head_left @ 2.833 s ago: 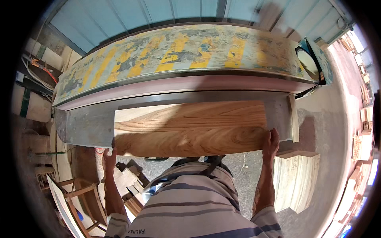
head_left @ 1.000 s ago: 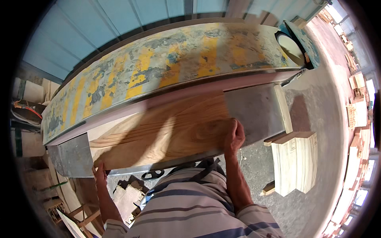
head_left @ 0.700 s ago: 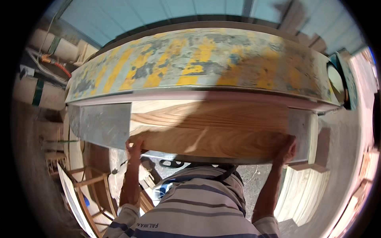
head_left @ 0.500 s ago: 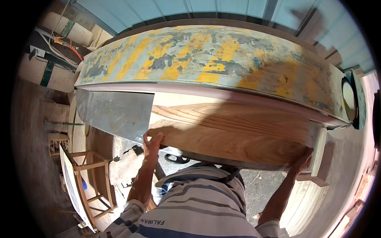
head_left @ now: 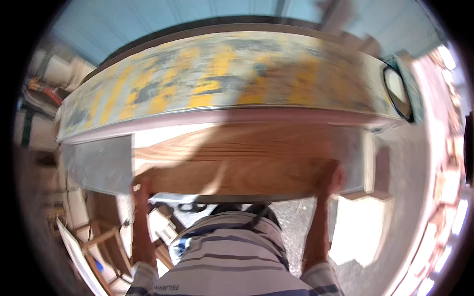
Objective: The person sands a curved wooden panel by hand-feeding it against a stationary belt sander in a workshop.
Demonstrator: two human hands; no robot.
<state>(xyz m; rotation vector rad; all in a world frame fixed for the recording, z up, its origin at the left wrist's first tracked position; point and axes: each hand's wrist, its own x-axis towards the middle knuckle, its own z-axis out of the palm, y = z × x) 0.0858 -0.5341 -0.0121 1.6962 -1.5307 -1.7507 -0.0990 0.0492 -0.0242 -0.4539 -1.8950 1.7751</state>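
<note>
A long brown wooden board (head_left: 242, 178) lies across the front of a grey metal worktable (head_left: 96, 160), partly in shadow. My left hand (head_left: 140, 185) is closed on its left end, and my right hand (head_left: 336, 180) grips the right end. Behind it, towards the machine, is more wood (head_left: 212, 148) with curved grain; whether this is a separate piece I cannot make out. A long machine housing (head_left: 207, 74), grey with worn yellow diagonal stripes, stands along the table's far side. Motion blur softens my fingers.
A round-ended green part (head_left: 410, 91) sits at the housing's right end. Pale wooden blocks (head_left: 358, 229) stand below the table at right. A wooden frame stand (head_left: 101, 241) is at lower left, with cables (head_left: 44, 96) further up. A blue wall (head_left: 173, 12) runs behind.
The view has swung to the right, so the machine and table sit further left in the picture. Both my hands still hold the board's ends, and its front part now looks darker.
</note>
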